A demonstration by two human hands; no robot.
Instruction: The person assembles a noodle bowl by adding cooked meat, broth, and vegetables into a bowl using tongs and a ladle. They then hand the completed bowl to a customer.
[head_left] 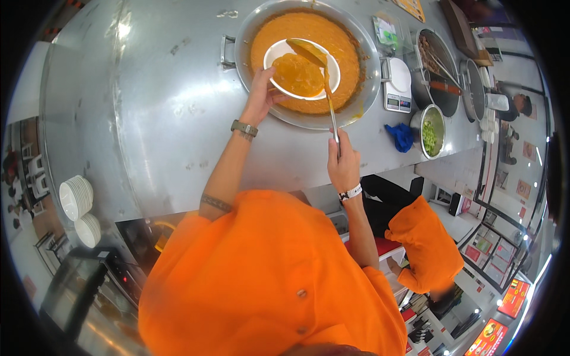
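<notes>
My left hand (262,95) grips the rim of a white oval bowl (333,62), held over a wide metal pan (242,50). Thick orange sauce (297,74) lies in the bowl, and more orange sauce (261,29) fills the pan beneath it. The fingers of my right hand (344,163) are wrapped round the handle of a ladle (309,52). Its sauce-coated head is over the bowl, tilted. What the ladle's cup holds I cannot make out.
Right of the pan stand a white kitchen scale (396,89), a blue cloth (399,137), a metal bowl of chopped greens (432,132) and large pots (436,56). Stacked white plates (77,197) sit at the left edge. A person in orange (424,246) bends down at my right.
</notes>
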